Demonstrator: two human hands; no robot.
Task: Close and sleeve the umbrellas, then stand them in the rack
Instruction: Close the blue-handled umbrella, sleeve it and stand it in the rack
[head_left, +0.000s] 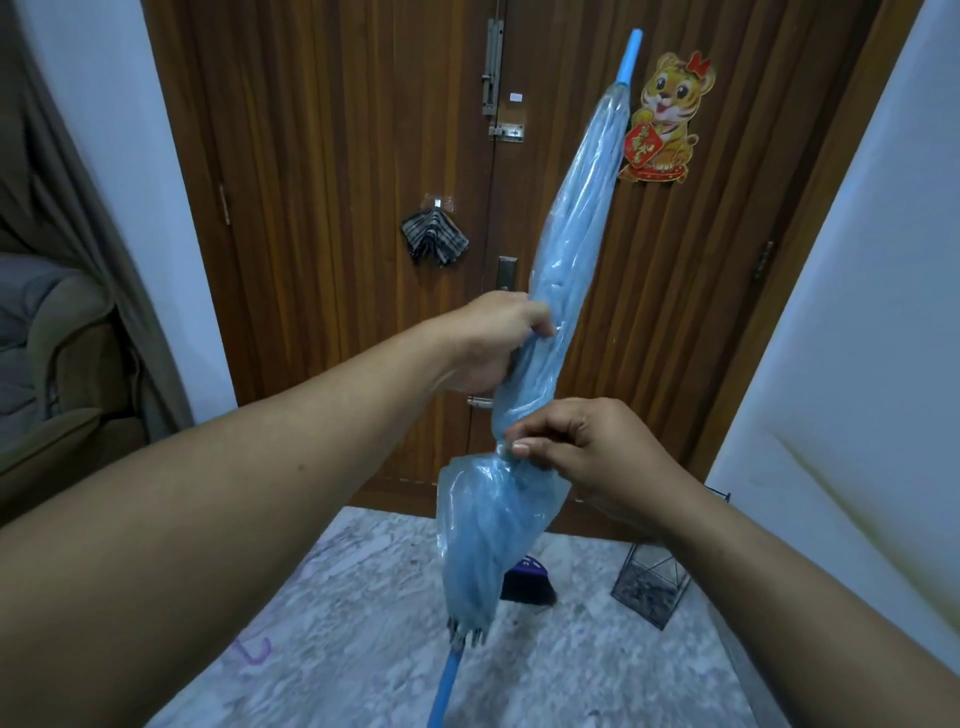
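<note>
Hands at work: left hand (493, 345) grips the sleeved blue umbrella (566, 260) mid-canopy while right hand (587, 452) pinches its strap (503, 448); cinching snugly should keep folds tidy.

Your blue umbrella (563, 270) is closed, in a clear plastic sleeve (485, 512), tip up and tilted right; wire rack (652, 584) on floor.

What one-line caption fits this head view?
Left hand grips the closed blue umbrella while right hand pinches its strap.
</note>
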